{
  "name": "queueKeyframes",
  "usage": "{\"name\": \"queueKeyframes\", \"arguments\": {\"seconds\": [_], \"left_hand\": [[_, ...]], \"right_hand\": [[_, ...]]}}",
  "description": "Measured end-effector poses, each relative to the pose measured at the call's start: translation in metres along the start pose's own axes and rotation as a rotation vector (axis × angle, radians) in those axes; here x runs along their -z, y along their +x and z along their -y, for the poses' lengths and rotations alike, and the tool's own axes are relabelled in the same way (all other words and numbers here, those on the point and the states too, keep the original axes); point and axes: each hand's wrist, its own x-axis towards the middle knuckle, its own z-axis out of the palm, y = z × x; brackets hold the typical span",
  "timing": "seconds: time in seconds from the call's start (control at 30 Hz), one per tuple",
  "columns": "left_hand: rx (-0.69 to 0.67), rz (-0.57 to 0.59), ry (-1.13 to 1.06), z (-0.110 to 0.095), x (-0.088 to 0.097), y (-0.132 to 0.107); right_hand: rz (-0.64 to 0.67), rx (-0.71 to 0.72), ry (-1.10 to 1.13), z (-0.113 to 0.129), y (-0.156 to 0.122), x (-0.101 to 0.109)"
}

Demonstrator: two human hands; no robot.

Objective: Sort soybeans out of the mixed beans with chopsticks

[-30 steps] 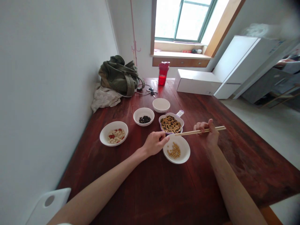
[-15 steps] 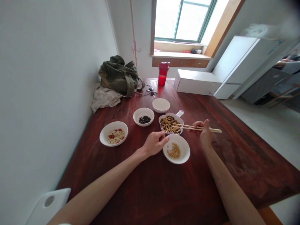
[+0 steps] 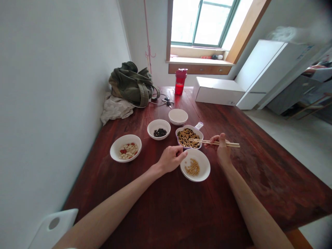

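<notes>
My right hand [image 3: 220, 147] is closed around a pair of wooden chopsticks [image 3: 207, 141]. Their tips reach into the mixed dark and yellow beans [image 3: 188, 137] in a purple-rimmed bowl with a short handle [image 3: 199, 126]. Closer to me is a white bowl [image 3: 204, 173] with yellow beans [image 3: 193, 167] in it. My left hand [image 3: 171, 158] has its fingers curled at that bowl's left rim, thumb over the edge; the fingertips are hidden. Left of this hand, one white bowl [image 3: 166, 136] holds black beans [image 3: 160, 132], and another [image 3: 114, 153] holds pale and reddish pieces [image 3: 129, 151].
Behind the handled bowl is another white bowl [image 3: 178, 117]. Farther back on the dark red table [image 3: 168, 214] stand a red bottle [image 3: 181, 82], a white box [image 3: 219, 90], keys [image 3: 168, 102] and a green bag [image 3: 132, 83]. A wall [image 3: 52, 103] runs along the left side.
My right hand has moved a little to the left with the chopsticks, and their tips sit farther left in the mixed beans. My left hand and the bowls have stayed put.
</notes>
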Motion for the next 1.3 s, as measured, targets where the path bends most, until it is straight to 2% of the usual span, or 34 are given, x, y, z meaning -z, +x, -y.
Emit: {"name": "queueKeyframes", "arguments": {"seconds": [0.13, 0.27, 0.4, 0.47, 0.53, 0.83, 1.07, 1.3], "left_hand": [[-0.002, -0.004, 0.001, 0.000, 0.000, 0.000], [-0.004, -0.006, 0.003, -0.001, 0.000, 0.000], [-0.006, -0.008, -0.005, -0.002, 0.001, 0.000], [-0.006, -0.007, -0.008, -0.002, 0.002, 0.000], [-0.002, -0.006, -0.006, -0.002, 0.002, 0.000], [-0.007, -0.004, -0.007, 0.001, 0.000, 0.001], [-0.006, -0.003, -0.009, -0.001, 0.000, 0.001], [-0.001, 0.002, -0.004, -0.001, 0.001, 0.001]], "right_hand": [[-0.022, 0.021, 0.025, -0.001, 0.001, -0.001], [-0.020, 0.059, 0.121, 0.009, 0.002, 0.001], [0.150, -0.019, 0.263, 0.025, 0.003, 0.008], [0.237, -0.078, 0.274, 0.031, 0.003, 0.011], [0.271, -0.104, 0.257, 0.033, 0.003, 0.012], [0.069, -0.003, 0.104, 0.025, 0.004, 0.010], [0.113, 0.021, -0.081, 0.022, -0.002, 0.010], [0.093, 0.017, -0.129, 0.025, -0.004, 0.004]]}}
